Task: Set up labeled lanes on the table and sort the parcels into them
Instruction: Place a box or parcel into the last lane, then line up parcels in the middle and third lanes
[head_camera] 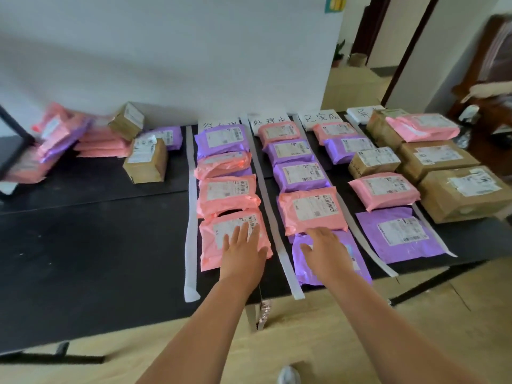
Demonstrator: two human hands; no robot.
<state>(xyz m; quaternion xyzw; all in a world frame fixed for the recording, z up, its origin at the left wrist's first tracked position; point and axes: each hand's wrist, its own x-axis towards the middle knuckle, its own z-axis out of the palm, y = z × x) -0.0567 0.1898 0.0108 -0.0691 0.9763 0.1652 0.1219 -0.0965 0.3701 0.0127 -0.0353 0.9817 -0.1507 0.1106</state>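
Left hand (243, 245): lay flat, fingers straight and spread, palm down on the nearest pink mailer (213, 245); it held nothing.
Right hand (324, 250): also flat with fingers spread, resting on the nearest purple mailer (306, 268), gripping nothing.
Counter (83, 245): black; both mailers lay near its front edge.
White strips (191, 217): long bands ran from front to back and split the right part of the counter into four lanes.
First lane: my pink mailer was nearest, then two more pink mailers (227, 194), with one purple mailer (221, 141) farthest back.
Second lane: beyond my purple mailer lay a pink one (311, 209), two purple ones, then a pink one at the back.
Third lane: a flat purple mailer (399, 234) was nearest, followed by a pink one, a small cardboard box (374, 160), a purple one and a pink one.
Fourth lane: large cardboard boxes (460, 192) sat one behind another, with a pink mailer (421, 127) on top of the rear boxes.
Paper labels (321, 117): handwritten white sheets headed each lane at the far end, partly covered by parcels.
Unsorted pile (55, 139): pink and purple mailers and two cardboard boxes were heaped at the far left, by the wall.
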